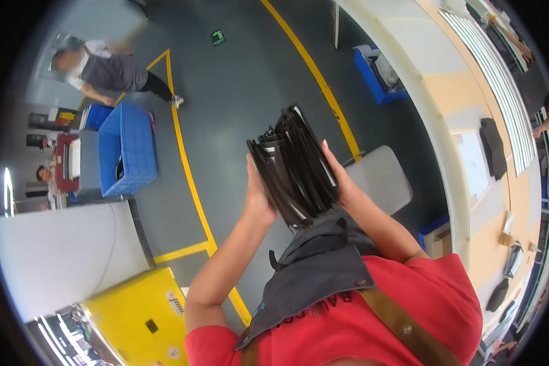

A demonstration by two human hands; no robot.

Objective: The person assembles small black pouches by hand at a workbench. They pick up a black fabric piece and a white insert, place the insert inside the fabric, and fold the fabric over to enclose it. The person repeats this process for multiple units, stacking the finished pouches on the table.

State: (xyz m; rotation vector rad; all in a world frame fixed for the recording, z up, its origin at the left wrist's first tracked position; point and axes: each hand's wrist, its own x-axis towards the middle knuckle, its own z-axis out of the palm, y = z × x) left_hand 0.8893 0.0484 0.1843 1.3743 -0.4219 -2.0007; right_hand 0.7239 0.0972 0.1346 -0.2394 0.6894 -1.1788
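Note:
A thick stack of thin, dark brown-black flat pieces [296, 174] is held upright in front of my apron, with lighter slivers showing between some layers. My left hand [259, 192] presses on the stack's left side, and my right hand [341, 177] presses on its right side, thumb tip pointing up. Between my two palms the layers stand slightly fanned at the top. Most fingers of both hands are hidden behind the stack. What exactly the pieces are, I cannot make out.
A grey stool [381, 180] stands just right of my hands. Along the right runs a long worktable [436, 91] with dark pieces on it. A blue crate [141, 149], a yellow cabinet [137, 317] and a walking person [116, 73] are at left. Yellow lines [186, 158] mark the floor.

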